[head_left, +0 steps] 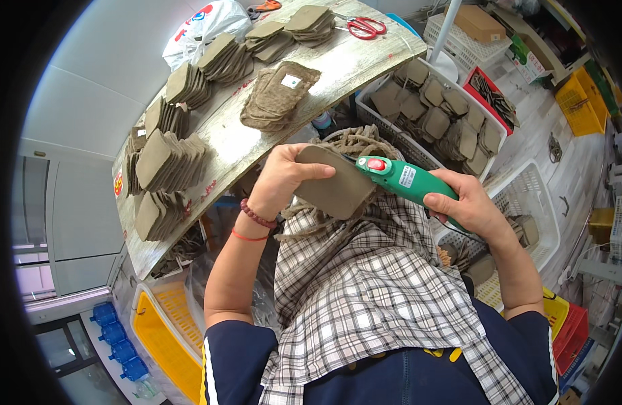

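My left hand (283, 177) grips a flat brown fibre pad (338, 185) with rounded corners, held over my lap. My right hand (467, 206) holds a green electric cutter (400, 178) with a red button, its tip resting against the pad's upper right edge. Under the pad lies a tangle of brown fibre trimmings (355, 142) on a checked cloth (365, 270) that covers my lap.
A long whitish table (355, 64) to the left carries several stacks of the same pads (166, 162), a fuzzy pile (278, 94), red scissors (365, 27) and a plastic bag (203, 30). White baskets (500, 135) of pads stand at right; yellow crates (164, 331) at lower left.
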`<state>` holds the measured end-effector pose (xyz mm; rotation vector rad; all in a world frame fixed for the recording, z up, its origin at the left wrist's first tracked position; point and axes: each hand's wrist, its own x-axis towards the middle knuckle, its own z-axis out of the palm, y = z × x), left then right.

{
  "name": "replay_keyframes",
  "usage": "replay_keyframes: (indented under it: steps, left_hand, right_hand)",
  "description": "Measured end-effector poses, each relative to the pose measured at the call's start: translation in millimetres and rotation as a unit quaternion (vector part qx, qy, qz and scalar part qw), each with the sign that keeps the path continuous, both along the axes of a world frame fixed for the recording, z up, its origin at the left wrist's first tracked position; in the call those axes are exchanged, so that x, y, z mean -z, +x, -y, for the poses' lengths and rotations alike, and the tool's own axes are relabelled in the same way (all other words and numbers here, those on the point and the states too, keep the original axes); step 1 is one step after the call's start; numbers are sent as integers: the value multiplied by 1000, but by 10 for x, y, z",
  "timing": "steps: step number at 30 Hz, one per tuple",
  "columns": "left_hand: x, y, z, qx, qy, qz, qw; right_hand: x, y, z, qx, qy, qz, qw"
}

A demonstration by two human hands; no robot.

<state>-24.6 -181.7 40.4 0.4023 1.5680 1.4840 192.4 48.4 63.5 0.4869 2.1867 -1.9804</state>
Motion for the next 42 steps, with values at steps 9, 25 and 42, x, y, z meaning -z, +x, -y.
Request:
replay_keyframes:
  steps: [9,25,42]
  left_hand:
    - [-91,85,-155,70,-84,-31,994]
    - [22,-163,135,-63,39,-6,997]
    - [-17,-55,-1,15,3,8,1000]
  right_hand:
    - [-9,-118,10,-24,0,-17,1000]
    - [21,60,-123,6,36,2,999]
    - [-42,-151,8,-14,49,-16,999]
